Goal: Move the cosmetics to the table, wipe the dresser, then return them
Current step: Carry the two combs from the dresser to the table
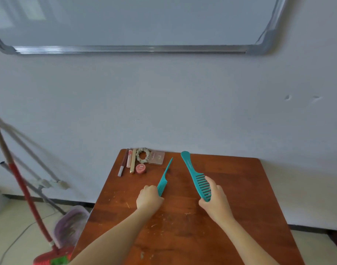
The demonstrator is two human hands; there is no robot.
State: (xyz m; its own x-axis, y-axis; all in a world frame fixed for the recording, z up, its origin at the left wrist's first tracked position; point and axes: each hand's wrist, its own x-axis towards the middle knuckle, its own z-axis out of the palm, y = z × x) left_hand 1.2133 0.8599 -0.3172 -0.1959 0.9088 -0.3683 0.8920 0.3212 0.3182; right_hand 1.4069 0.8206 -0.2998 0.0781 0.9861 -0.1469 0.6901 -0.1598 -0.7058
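Near: your L hand (149,197) is curled round the toothed end of the tail comb (164,178), and your R hand (214,199) grips the toothed end of the wide comb (192,171). Hands are apart, over mid table (240,188). Can't tell if the combs touch it. Both long axes run away from you, tips converging toward the far edge. Further out, the other cosmetics (141,168) sit in the far-left corner, up-left of your L hand, so L is nearer. My read: lay both combs beside that group, parallel w/ the tubes (133,161).
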